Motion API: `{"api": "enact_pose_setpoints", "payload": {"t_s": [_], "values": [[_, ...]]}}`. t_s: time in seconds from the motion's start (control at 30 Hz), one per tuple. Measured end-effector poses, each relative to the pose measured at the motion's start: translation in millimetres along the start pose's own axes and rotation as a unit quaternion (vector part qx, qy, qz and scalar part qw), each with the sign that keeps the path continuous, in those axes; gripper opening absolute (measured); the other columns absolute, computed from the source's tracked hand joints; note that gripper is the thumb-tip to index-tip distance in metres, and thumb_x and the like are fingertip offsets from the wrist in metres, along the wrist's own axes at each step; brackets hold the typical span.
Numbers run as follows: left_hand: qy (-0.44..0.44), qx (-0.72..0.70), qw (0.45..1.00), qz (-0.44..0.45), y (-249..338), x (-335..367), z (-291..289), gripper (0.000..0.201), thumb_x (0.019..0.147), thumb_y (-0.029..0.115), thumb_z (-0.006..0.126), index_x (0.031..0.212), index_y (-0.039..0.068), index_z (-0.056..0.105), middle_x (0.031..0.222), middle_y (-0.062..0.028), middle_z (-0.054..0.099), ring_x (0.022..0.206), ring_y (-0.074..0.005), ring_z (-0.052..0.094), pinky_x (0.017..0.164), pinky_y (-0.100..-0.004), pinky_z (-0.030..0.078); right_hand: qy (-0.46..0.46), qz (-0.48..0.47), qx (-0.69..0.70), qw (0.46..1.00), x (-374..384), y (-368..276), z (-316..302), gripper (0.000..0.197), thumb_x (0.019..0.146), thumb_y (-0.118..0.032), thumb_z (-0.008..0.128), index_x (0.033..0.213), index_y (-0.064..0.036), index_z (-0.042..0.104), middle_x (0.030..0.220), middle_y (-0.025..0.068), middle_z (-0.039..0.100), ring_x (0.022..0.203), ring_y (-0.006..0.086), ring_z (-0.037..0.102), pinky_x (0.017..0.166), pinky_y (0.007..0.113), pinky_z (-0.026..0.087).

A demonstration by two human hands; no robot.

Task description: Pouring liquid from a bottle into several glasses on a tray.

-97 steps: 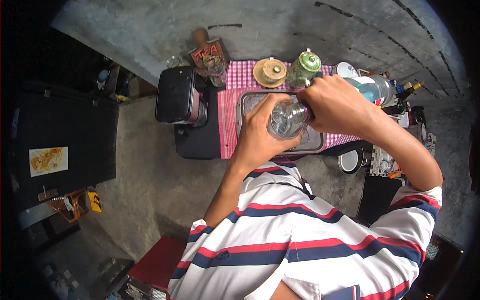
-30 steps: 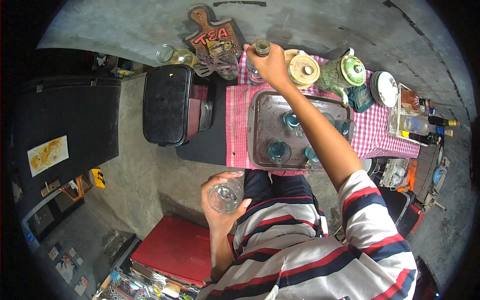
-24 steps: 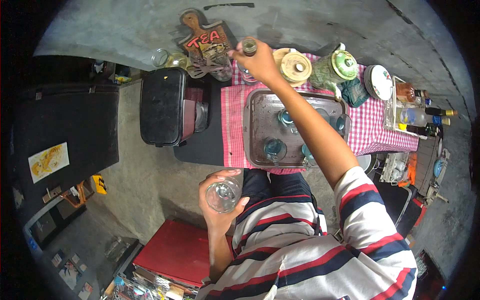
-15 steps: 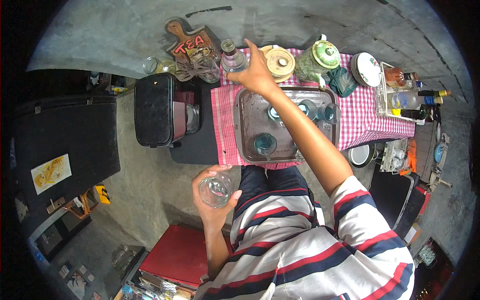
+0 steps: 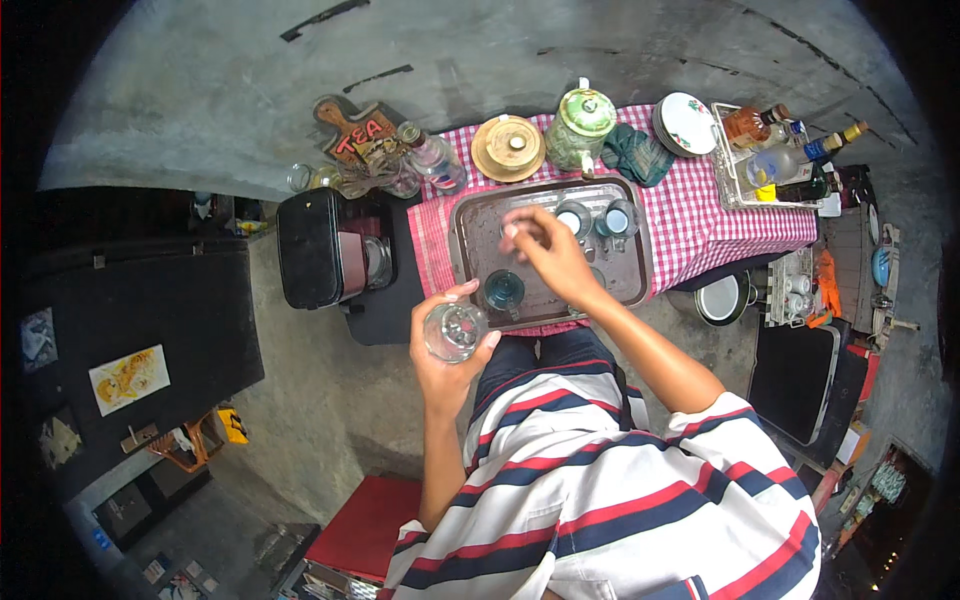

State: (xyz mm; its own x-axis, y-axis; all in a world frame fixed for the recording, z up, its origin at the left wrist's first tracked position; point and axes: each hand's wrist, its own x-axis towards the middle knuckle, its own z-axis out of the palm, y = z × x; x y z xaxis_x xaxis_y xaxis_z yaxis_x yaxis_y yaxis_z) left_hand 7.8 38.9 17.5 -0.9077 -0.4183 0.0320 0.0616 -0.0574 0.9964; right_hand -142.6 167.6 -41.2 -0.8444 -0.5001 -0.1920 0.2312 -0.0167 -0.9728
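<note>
In my left hand (image 5: 440, 365), fingers wrapped round it, is a clear drinking glass (image 5: 455, 331), its mouth turned up toward me just off the tray's near left corner. My right hand (image 5: 552, 250) hovers over the left half of the brown tray (image 5: 545, 298). Its fingers are bent and blurred, so whether they touch a glass beneath them is hidden. On the tray stand a bluish glass (image 5: 503, 290) near my left hand and two more glasses, one (image 5: 574, 218) beside my right hand and one (image 5: 617, 219) farther right. A clear bottle (image 5: 437, 163) stands beyond the tray's far left corner.
Along the wall are a wooden lidded pot (image 5: 510, 147), a green teapot (image 5: 582, 125), a dark cloth (image 5: 638, 157), stacked plates (image 5: 687, 124) and a rack of bottles (image 5: 765, 165). A black appliance (image 5: 318, 245) stands left. Red-checked cloth (image 5: 700, 225) covers the table.
My right hand has come back from beside the clear bottle to above the tray, its spread fingers now bent. My left hand, still holding the glass, is closer to the tray. The view has shifted.
</note>
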Motion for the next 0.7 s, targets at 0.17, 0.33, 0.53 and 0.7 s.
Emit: {"api": "enact_pose_setpoints", "payload": {"t_s": [0.17, 0.33, 0.53, 0.7], "values": [[-0.036, 0.022, 0.999, -0.007, -4, 1, 25, 0.059, 0.074, -0.002, 0.077, 0.124, 0.002, 0.045, 0.131, -0.0225, 0.056, 0.125, -0.0279, 0.053, 0.107, -0.0397, 0.04, -0.157, 0.06, -0.009, 0.986, -33, 9, -7, 0.042, 0.101, -0.04, 0.049, 0.099, -0.0011, 0.064, 0.076, 0.0056, 0.068, 0.073, 0.012, 0.065, 0.063, 0.027, 0.05], [-0.026, 0.006, 0.999, -0.018, -12, 3, 47, 0.056, 0.075, 0.0, 0.078, 0.122, 0.002, 0.048, 0.14, -0.0218, 0.05, 0.124, -0.0248, 0.053, 0.102, -0.0364, 0.046, -0.258, 0.099, 0.059, 0.959, -42, 9, -16, 0.067, 0.102, -0.056, 0.032, 0.1, 0.0021, 0.066, 0.076, 0.0084, 0.066, 0.068, 0.0165, 0.064, 0.055, 0.029, 0.051], [-0.033, 0.028, 0.999, -0.025, -18, 0, 64, 0.057, 0.078, 0.002, 0.076, 0.126, 0.003, 0.046, 0.146, -0.0228, 0.044, 0.13, -0.0258, 0.047, 0.108, -0.0382, 0.04, -0.268, 0.067, 0.041, 0.96, -52, -6, -28, 0.067, 0.102, -0.056, 0.033, 0.108, 0.0034, 0.064, 0.08, 0.0084, 0.065, 0.066, 0.016, 0.063, 0.055, 0.029, 0.053], [-0.049, 0.058, 0.997, 0.024, -43, 2, 74, 0.058, 0.074, 0.003, 0.077, 0.124, 0.003, 0.048, 0.146, -0.0201, 0.045, 0.131, -0.027, 0.048, 0.108, -0.0377, 0.04, -0.215, 0.051, 0.035, 0.975, -57, 6, -43, 0.06, 0.101, -0.05, 0.042, 0.117, 0.0047, 0.061, 0.084, 0.0075, 0.064, 0.067, 0.015, 0.063, 0.057, 0.029, 0.055]]}}
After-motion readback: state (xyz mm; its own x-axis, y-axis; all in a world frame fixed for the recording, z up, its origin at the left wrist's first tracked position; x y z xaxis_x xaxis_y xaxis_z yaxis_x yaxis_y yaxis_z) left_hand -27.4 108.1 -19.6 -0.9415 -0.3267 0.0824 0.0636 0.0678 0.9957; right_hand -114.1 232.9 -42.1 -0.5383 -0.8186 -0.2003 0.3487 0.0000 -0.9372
